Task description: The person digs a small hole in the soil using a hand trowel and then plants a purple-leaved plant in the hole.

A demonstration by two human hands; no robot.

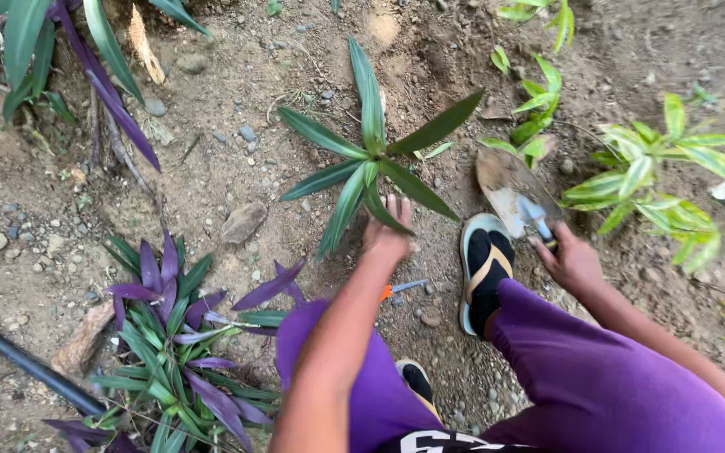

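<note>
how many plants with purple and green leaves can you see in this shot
2. One purple-and-green leafy plant grows at lower left beside the black pipe; another purple-and-green plant sits at the top left corner, partly cut off. More may lie outside the frame.

Your single head camera looks steeply down from close above, facing bare soil (237,168), your purple-clad legs (597,377) filling the lower right.

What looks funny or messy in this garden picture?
An orange-handled tool lies loose on the dirt between the knees. The trowel in the right hand is caked with soil. Otherwise nothing stands out.
</note>
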